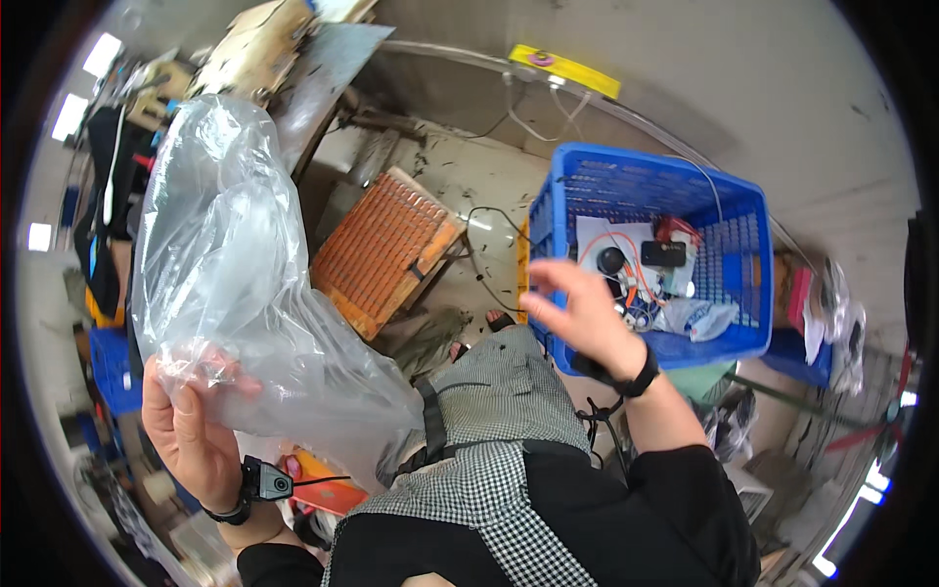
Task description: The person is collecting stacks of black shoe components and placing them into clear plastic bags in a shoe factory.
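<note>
A large clear plastic bag (pixel 230 254) hangs from my left hand (pixel 191 430), which pinches it at the lower left. The bag is puffed out and reaches from the far left down to my lap. My right hand (pixel 592 313) is in the air by the near left side of the blue plastic crate (pixel 559 196), thumb and fingers apart and nothing in it. Inside the crate lie a black phone-like device (pixel 664 254), an orange cable (pixel 641 279), a round black object (pixel 610 260) and a crumpled plastic bag (pixel 709 318).
An orange slatted wooden stool (pixel 381 254) stands on the floor ahead. On the wall a yellow strip (pixel 565 70) carries plugs and white cables. A black cable (pixel 474 235) runs between stool and crate. Worn boards (pixel 254 49) lie at the far left. My checked apron (pixel 509 391) covers my lap.
</note>
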Motion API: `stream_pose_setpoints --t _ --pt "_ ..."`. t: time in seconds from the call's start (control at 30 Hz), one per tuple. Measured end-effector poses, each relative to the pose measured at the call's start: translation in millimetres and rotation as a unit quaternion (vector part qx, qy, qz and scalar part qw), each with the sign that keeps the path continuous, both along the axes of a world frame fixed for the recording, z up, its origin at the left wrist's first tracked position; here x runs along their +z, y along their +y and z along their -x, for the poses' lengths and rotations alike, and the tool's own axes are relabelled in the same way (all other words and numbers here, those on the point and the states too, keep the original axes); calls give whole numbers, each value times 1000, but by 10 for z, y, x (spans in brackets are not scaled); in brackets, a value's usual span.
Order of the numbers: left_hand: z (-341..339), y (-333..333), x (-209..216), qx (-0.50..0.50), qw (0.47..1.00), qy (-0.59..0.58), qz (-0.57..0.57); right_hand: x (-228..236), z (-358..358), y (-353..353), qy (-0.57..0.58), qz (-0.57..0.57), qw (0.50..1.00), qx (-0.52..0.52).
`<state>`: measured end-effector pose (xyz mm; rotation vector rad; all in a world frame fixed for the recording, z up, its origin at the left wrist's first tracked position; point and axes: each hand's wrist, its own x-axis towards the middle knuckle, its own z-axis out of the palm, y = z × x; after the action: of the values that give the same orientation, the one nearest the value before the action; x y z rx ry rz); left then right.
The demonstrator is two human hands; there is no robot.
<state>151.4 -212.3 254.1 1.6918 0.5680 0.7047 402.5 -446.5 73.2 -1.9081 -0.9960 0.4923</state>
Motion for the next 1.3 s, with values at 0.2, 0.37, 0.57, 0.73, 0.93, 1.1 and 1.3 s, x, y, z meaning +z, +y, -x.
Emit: stream_pose_setpoints --t 0.2,0.37,0.57,0.73,0.93,1.1,1.3 --pt "-238 124 -181 -118 991 -24 59 13 884 -862 46 134 990 9" --pt "-707 61 -284 -207 972 -57 92 293 1217 -1783 185 185 951 -164" --pt "-974 -78 -236 -314 940 -78 110 631 1428 -3480 50 412 781 -467" --pt "-1375 -603 -52 -373 908 -89 167 1146 1388 -3303 -60 327 820 -467" --pt "-1973 -1446 -74 -494 819 -94 277 755 1192 -1465 74 -31 978 -192" --pt "-2360 -2015 -262 -538 805 -88 233 420 846 -1658 86 -69 984 -137" --pt "-2538 -1777 -909 -419 817 -6 -396 984 276 -2790 272 -181 894 -306"
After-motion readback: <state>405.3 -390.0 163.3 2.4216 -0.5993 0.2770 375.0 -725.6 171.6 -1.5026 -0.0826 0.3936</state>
